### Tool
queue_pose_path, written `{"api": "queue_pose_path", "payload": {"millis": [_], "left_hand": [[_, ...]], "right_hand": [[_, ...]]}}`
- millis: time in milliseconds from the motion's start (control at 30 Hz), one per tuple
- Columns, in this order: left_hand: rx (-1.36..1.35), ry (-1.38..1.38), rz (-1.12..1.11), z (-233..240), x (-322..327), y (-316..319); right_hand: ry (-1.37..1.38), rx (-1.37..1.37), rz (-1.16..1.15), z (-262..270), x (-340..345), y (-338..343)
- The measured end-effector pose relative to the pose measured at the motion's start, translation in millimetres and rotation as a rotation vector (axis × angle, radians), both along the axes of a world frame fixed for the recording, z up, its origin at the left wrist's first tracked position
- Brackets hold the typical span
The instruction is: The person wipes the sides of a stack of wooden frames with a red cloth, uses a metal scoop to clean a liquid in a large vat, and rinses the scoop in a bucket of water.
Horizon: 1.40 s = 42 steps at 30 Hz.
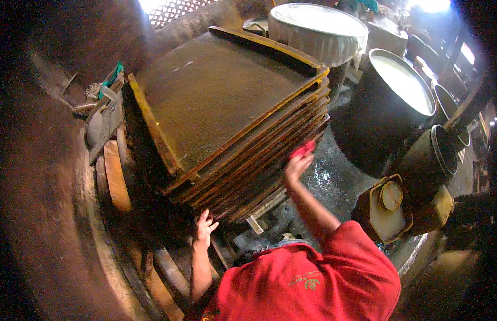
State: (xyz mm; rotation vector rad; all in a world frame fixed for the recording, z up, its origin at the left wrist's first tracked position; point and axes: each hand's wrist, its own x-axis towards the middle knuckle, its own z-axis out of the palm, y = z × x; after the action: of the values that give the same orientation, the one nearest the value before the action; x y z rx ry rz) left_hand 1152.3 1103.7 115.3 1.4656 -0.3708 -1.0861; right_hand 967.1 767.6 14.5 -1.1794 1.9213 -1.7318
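A stack of shallow rectangular trays (pixel 232 86) with worn, yellow-edged rims stands before me, slightly aslant. The top tray has a brown, wet-looking floor. My right hand (pixel 298 166) is at the right front side of the stack, closed on a red cloth (pixel 303 149) that lies against the tray edges. Near the lower left front corner of the stack, my left hand (pixel 204 228) is raised with its fingers apart and nothing seen in it; whether its fingertips touch the lowest trays I cannot tell. Below the trays, the end of a wooden support (pixel 255 225) shows.
A wide cloth-draped vat (pixel 318 34) of white liquid stands behind the trays. On the right are a large dark drum (pixel 377 108) of pale liquid, a smaller drum (pixel 427 154) and a cut-open can (pixel 387 212). Planks (pixel 116 174) lean at left. The floor (pixel 332 172) looks wet.
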Motion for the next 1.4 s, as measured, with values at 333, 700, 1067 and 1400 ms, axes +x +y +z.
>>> {"api": "queue_pose_path", "payload": {"millis": [333,700,1067,1400], "left_hand": [[0.042,0.049,0.307,-19,-22,-6],[0.046,0.044,0.299,-2,-29,-12],[0.095,-0.010,0.292,-15,-25,-9],[0.040,-0.016,0.245,3,-34,-15]], "right_hand": [[-0.543,0.004,0.284,9,-20,-27],[-0.753,0.300,0.524,-30,70,143],[-0.158,0.228,0.335,-4,-40,-27],[-0.095,-0.027,0.357,6,-55,-35]]}}
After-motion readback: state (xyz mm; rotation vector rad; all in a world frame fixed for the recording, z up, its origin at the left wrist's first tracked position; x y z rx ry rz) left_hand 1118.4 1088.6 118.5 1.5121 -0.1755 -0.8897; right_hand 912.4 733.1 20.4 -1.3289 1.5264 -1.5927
